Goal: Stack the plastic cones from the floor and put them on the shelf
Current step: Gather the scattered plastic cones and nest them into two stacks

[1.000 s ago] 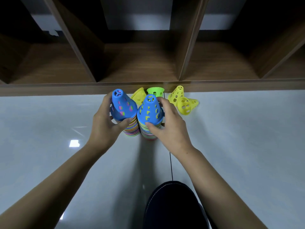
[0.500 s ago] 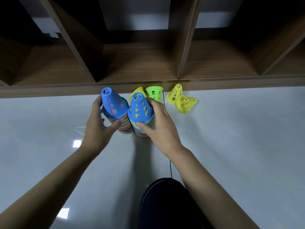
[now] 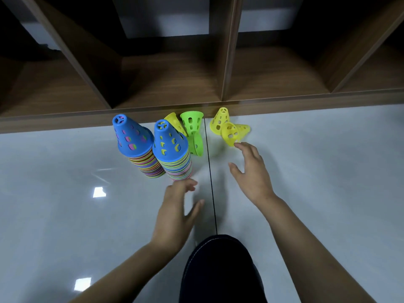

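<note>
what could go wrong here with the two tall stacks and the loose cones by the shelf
1. The left hand is blurred and close to the base of the nearer stack. A brush could tip it into the other stack, which stands right beside it.
2. The right hand reaches, open, for a yellow cone lying on its side. A nudge might roll it off across the glossy floor.

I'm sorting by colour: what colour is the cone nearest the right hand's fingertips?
Yellow; the cone shows best in the head view, beside the right hand.
</note>
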